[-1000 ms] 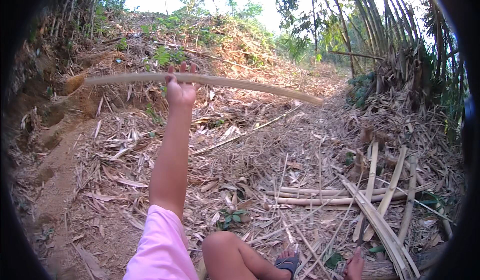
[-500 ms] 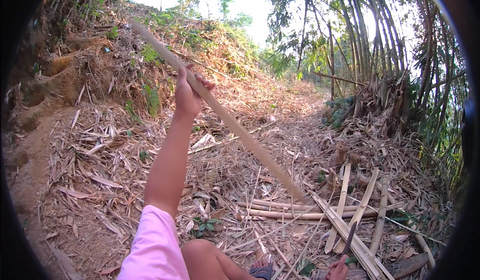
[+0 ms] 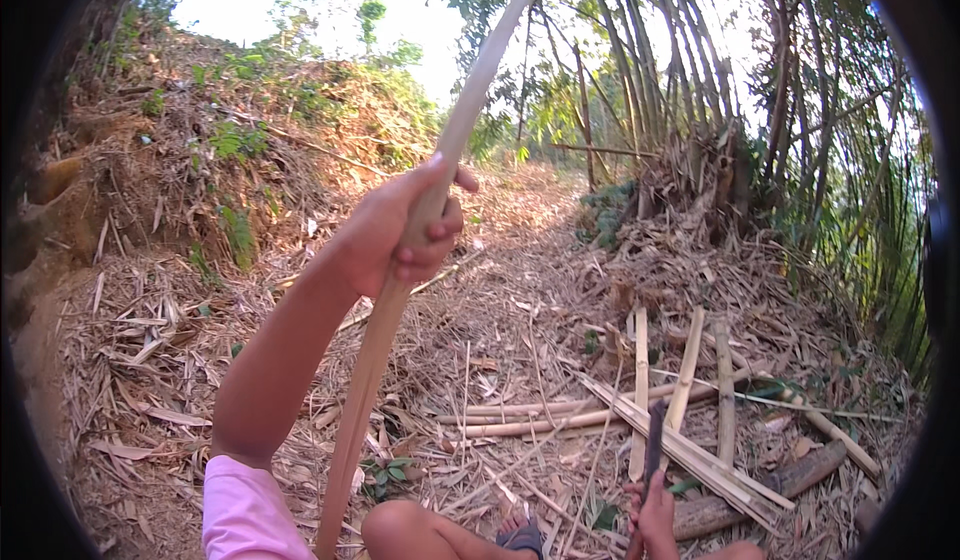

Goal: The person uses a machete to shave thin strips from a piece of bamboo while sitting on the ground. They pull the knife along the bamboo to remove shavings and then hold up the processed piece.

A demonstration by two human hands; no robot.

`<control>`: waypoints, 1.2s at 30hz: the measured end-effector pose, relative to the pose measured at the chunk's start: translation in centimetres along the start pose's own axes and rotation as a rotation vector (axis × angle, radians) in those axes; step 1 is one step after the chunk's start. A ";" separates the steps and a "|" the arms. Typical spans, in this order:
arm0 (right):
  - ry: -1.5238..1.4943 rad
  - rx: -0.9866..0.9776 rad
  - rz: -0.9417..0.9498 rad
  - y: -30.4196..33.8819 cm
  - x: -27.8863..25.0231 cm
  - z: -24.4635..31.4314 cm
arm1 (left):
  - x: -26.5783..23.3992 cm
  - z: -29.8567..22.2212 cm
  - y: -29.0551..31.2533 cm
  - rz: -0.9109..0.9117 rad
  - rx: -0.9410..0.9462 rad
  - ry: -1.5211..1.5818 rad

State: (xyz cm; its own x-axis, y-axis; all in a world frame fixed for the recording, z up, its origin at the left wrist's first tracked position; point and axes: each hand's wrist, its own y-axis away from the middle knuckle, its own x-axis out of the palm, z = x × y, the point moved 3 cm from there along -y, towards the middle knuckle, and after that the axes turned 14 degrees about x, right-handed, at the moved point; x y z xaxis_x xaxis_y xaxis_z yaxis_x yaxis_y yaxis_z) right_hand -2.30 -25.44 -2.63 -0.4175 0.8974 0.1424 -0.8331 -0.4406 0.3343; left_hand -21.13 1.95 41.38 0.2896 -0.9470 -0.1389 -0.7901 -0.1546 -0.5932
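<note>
My left hand (image 3: 400, 228) is raised in front of me, its fingers wrapped round a long split bamboo strip (image 3: 368, 380). The strip stands steeply, its upper end leaning right against the sky and its lower end down beside my knee. Low on the right, my right hand (image 3: 656, 520) grips a knife (image 3: 655, 436) with a long dark blade pointing up. The handle is mostly hidden in the fingers. Blade and strip are well apart. Just beyond the knife lies a bundle of pale split bamboo strips (image 3: 690, 452).
Bamboo poles (image 3: 540, 426) and cut lengths lie crossed on ground covered with dry leaves. A thick log (image 3: 790, 485) rests at the lower right. A bamboo clump (image 3: 690, 170) rises behind, and an earth bank (image 3: 80, 190) slopes up at left. My sandalled foot (image 3: 520, 535) shows below.
The bamboo strip has swung from sloping down rightward to nearly upright, and my left hand has come closer. My right hand and knife have risen slightly. The view has turned a little right.
</note>
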 end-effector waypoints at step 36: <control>-0.006 0.118 -0.036 7.3 8.6 -2.8 | 6.5 29.0 14.3 -0.028 -0.768 0.738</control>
State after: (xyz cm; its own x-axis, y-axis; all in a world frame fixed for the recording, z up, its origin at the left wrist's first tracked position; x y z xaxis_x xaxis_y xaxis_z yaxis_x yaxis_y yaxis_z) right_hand -12.98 -20.95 -1.54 -0.3854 0.9130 0.1342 -0.7991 -0.4029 0.4462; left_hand -14.85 1.74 8.96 0.1169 -0.8368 0.5349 -0.9918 -0.0707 0.1061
